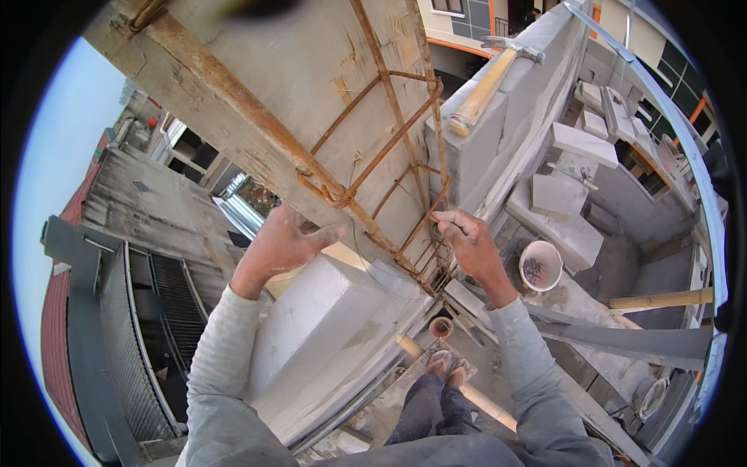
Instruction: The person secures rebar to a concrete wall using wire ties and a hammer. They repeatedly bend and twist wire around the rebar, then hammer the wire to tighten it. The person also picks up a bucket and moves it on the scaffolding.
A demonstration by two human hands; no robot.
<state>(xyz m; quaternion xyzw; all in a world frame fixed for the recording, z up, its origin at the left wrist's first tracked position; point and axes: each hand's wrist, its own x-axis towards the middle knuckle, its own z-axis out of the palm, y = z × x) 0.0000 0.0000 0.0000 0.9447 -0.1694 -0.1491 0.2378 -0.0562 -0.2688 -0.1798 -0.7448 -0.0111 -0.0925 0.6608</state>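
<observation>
grey cloth sleeves (226, 342) lie nearest. dusty left hand (282, 244) gapes wide; dusty right hand (472, 246) is narrow at rusty steel-bar cage (394, 139), hold unclear.

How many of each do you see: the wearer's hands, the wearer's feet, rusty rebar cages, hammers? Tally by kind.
Left hand and right hand: 2
Wearer's feet: 2
Rusty rebar cage: 1
Hammer: 1
Total: 6

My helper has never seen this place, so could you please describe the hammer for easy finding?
Find the pale block wall to the right of the rusty bars. On its top, beyond the right hand, lies the hammer. Its long yellowish wooden handle and metal head set it apart from the plain loose blocks nearby.
</observation>
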